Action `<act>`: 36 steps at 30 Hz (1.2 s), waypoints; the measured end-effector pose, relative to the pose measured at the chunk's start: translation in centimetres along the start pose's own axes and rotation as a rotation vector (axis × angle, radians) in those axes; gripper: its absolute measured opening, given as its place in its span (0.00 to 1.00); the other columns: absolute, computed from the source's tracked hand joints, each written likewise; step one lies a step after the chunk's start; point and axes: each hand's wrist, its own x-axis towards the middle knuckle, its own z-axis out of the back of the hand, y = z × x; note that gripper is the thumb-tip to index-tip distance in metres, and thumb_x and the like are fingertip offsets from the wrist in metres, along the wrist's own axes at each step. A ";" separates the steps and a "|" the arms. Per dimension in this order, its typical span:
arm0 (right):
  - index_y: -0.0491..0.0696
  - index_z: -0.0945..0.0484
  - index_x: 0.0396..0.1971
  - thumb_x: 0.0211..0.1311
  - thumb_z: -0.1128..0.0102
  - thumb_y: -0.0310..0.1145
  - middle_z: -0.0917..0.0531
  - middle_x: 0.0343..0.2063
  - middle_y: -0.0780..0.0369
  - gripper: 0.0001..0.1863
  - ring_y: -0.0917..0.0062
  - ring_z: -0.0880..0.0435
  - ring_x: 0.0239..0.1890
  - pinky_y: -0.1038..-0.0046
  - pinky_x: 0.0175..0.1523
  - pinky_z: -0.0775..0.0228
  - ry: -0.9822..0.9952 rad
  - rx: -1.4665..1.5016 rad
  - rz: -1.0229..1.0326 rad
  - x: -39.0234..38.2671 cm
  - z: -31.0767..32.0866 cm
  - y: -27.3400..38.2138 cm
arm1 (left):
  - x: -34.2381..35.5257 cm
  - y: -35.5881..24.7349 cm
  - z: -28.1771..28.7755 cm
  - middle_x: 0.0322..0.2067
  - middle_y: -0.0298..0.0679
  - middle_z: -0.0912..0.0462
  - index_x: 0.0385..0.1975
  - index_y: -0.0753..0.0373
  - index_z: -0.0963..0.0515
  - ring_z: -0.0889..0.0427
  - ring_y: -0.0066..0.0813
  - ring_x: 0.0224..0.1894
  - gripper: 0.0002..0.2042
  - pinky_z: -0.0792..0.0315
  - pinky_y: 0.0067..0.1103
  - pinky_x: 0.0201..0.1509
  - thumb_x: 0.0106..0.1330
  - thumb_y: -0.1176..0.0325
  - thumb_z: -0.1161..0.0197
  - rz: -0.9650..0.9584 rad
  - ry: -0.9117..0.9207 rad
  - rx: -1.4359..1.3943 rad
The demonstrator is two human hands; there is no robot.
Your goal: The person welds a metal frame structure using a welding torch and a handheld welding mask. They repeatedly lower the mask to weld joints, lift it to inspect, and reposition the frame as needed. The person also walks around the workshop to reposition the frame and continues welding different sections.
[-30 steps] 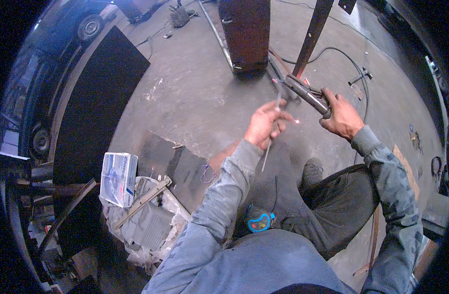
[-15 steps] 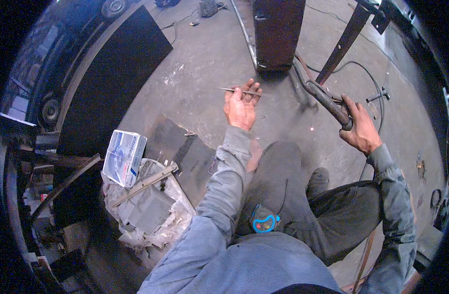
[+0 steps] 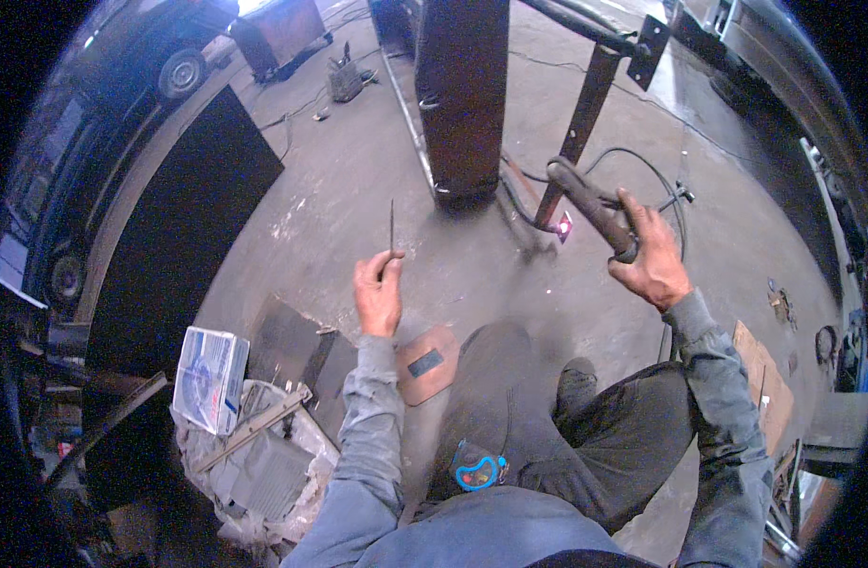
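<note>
My left hand (image 3: 379, 295) pinches a thin welding rod (image 3: 392, 220) between thumb and fingertips, the rod pointing away from me. In my right hand (image 3: 657, 261) is a dark electrode holder (image 3: 590, 206), its far end angled to the left. Whether a rod sits in its jaws I cannot make out. Just left of the holder, a bright pink-white glow (image 3: 563, 227) shows at the foot of a drilled flat steel bar (image 3: 579, 128). A brown welding shield (image 3: 443, 348) with a dark window lies beside my left forearm.
A large brown steel beam (image 3: 462, 104) stands ahead. At left are a black sheet (image 3: 183, 218), a blue-and-white box (image 3: 209, 383) and a scrap-filled bundle (image 3: 273, 483). Cable (image 3: 633, 151) loops across the floor at right. A vehicle wheel (image 3: 181, 73) shows far left.
The rod in my left hand has swung from crosswise to pointing away, and my spread fingers have closed on it. The electrode holder has risen, and the glow has come into sight.
</note>
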 end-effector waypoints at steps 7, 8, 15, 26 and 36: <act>0.50 0.42 0.64 0.35 0.37 0.31 0.30 0.39 0.52 0.47 0.56 0.28 0.45 0.61 0.52 0.33 0.045 0.076 0.000 -0.2 -0.2 0.3 | 0.6 -0.6 3.6 0.31 0.40 0.23 0.42 0.60 0.20 0.24 0.29 0.36 0.09 0.30 0.22 0.40 0.64 0.71 0.44 0.092 0.025 -0.229; 0.50 0.42 0.64 0.35 0.37 0.32 0.30 0.39 0.52 0.47 0.56 0.28 0.45 0.61 0.52 0.33 0.042 0.072 -0.007 -0.2 -0.1 0.4 | 0.5 -1.2 4.1 0.32 0.41 0.22 0.44 0.62 0.21 0.23 0.29 0.37 0.10 0.29 0.22 0.41 0.65 0.71 0.45 0.251 0.075 -0.352; 0.50 0.43 0.64 0.35 0.37 0.33 0.30 0.40 0.51 0.47 0.55 0.28 0.47 0.60 0.53 0.34 0.092 0.045 -0.004 0.1 -0.2 0.8 | 0.5 -6.5 4.3 0.42 0.46 0.22 0.49 0.72 0.29 0.20 0.33 0.41 0.13 0.23 0.25 0.45 0.67 0.76 0.52 0.378 0.118 -1.211; 0.50 0.43 0.64 0.36 0.36 0.32 0.30 0.41 0.51 0.46 0.55 0.29 0.47 0.60 0.53 0.34 0.130 0.079 0.107 0.3 -0.5 2.8 | 3.1 -2.8 -1.2 0.40 0.43 0.21 0.46 0.60 0.28 0.23 0.38 0.47 0.12 0.32 0.36 0.61 0.64 0.79 0.47 0.328 -0.038 -1.775; 0.51 0.42 0.64 0.35 0.32 0.30 0.31 0.38 0.54 0.48 0.59 0.28 0.41 0.62 0.47 0.33 0.234 0.011 0.156 -0.3 -1.0 5.8 | 3.5 -5.2 -5.0 0.40 0.44 0.21 0.35 0.66 0.27 0.23 0.40 0.50 0.03 0.29 0.34 0.61 0.66 0.78 0.48 0.448 -0.070 -1.899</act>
